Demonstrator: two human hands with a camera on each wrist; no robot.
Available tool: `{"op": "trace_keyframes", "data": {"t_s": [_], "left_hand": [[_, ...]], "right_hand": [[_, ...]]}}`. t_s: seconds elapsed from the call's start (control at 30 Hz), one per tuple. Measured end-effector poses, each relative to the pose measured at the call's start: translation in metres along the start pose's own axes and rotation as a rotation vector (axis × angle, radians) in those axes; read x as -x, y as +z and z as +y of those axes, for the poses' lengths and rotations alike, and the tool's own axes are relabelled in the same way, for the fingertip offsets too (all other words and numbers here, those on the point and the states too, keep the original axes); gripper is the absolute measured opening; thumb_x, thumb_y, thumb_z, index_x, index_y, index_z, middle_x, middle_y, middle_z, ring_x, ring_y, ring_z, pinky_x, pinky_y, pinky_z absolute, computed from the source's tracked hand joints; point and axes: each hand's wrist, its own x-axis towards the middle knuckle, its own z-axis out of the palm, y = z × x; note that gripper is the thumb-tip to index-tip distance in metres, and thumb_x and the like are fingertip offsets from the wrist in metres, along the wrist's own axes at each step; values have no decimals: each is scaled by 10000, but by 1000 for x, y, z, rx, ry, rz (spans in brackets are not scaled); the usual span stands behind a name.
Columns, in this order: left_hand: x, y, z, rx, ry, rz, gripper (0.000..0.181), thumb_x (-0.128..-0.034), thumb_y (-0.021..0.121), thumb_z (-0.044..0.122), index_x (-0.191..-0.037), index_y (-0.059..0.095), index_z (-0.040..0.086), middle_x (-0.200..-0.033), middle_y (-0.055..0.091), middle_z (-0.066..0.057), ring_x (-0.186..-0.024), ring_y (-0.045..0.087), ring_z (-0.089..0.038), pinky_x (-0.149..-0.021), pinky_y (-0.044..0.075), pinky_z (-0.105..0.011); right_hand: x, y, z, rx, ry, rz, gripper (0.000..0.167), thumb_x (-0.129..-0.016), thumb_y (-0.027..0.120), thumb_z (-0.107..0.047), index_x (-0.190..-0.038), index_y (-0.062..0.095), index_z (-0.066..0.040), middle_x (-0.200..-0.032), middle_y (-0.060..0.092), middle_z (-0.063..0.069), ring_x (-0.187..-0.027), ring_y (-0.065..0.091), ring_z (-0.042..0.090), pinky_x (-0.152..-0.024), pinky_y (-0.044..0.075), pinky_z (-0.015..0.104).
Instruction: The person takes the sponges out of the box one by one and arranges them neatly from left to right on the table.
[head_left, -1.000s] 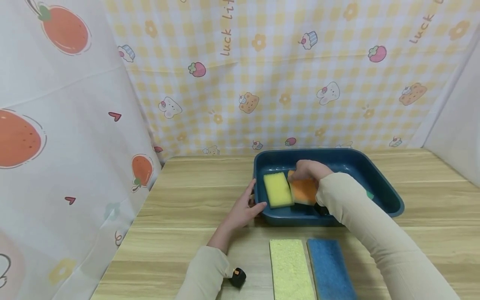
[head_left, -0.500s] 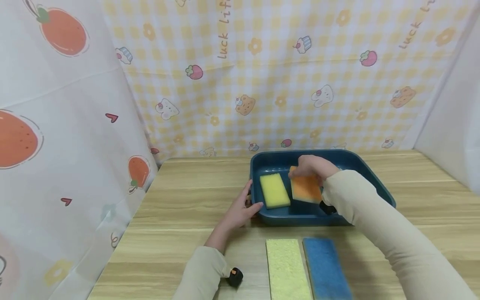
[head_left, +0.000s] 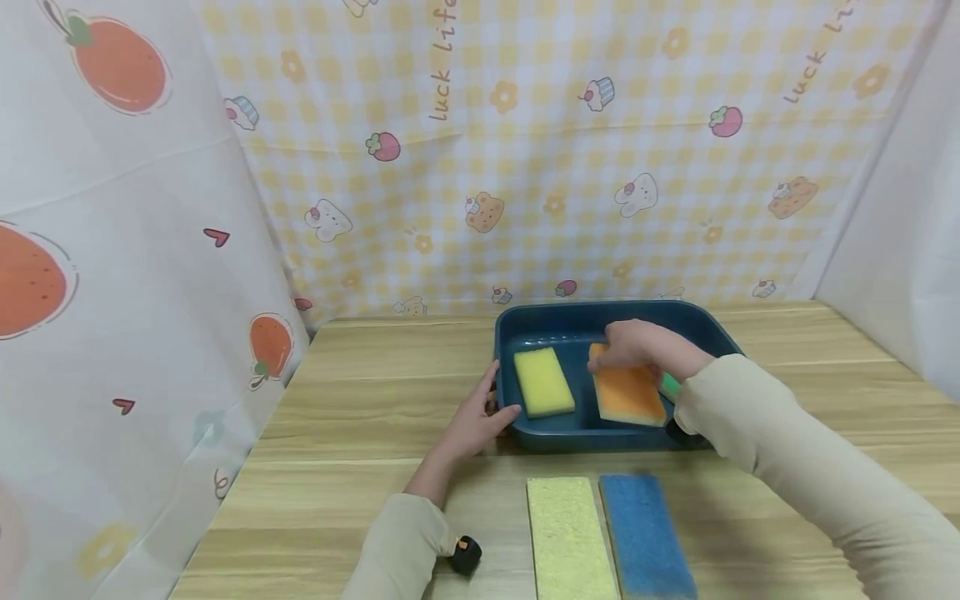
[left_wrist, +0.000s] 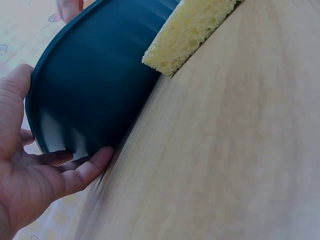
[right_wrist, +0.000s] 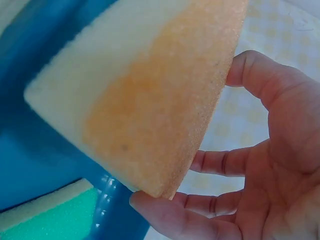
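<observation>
1. Lying nearest the wearer, right of and below the left hand (head_left: 467, 429), a long yellow slab (head_left: 572, 537) is cut off by the lower edge of the head view; a blue slab (head_left: 648, 536) lies beside it, farther right. Only the left wrist view resolves the yellow slab's coarse pores.
2. The left hand, spread between thumb and fingers, holds the near left corner of a dark blue tray (head_left: 570, 442). The left wrist view adds the fingertips low on the outer wall, concealed in the head view.
3. Just right of the left hand, inside the tray, lies a small yellow sponge (head_left: 544, 382).
4. The right hand (head_left: 645, 346) pinches an orange sponge (head_left: 630, 397) above the tray's interior; contact with the floor cannot be told. The right wrist view alone shows the digits set at the edges and a face passing from orange to cream.
5. Below the right hand, a green sponge (head_left: 670, 386) is largely hidden in the head view; the right wrist view shows its pale layer, cropped.
6. Beyond both hands hangs a checked curtain (head_left: 525, 179).
</observation>
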Motion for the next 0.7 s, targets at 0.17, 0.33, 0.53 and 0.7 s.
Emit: {"op": "trace_keyframes", "data": {"t_s": [0.17, 0.33, 0.53, 0.7], "left_hand": [[2, 0, 5, 1, -6, -5, 761, -878, 577, 239, -1461, 94, 158, -1437, 264, -169, -1178, 433, -369, -739, 524, -361], [11, -1, 28, -7, -14, -16, 745, -888, 562, 182, -1458, 88, 108, -1438, 238, -214, -1186, 415, -394, -791, 504, -396], [13, -1, 32, 21, -28, -25, 744, -891, 556, 160, -1457, 78, 98, -1435, 219, -241, -1187, 403, -420, -782, 503, -440], [13, -1, 30, 43, -35, -29, 734, -895, 547, 146, -1457, 77, 97, -1432, 223, -239, -1184, 407, -417, -786, 500, -449]], "right_hand": [[17, 2, 12, -9, -18, 1, 630, -787, 589, -395, -1213, 398, 27, -1048, 480, 204, -727, 556, 257, -469, 515, 359], [41, 3, 21, 16, -68, -5, 631, -792, 592, -408, -1204, 403, 31, -1064, 486, 210, -746, 550, 239, -450, 508, 352], [63, 15, 35, 36, -124, 5, 615, -813, 579, -398, -1224, 395, 22, -1144, 418, 277, -569, 557, 220, -390, 480, 341], [76, 26, 45, 24, -118, 25, 614, -776, 620, -446, -1174, 431, -18, -1091, 406, 253, -573, 527, 234, -375, 466, 338]]}}
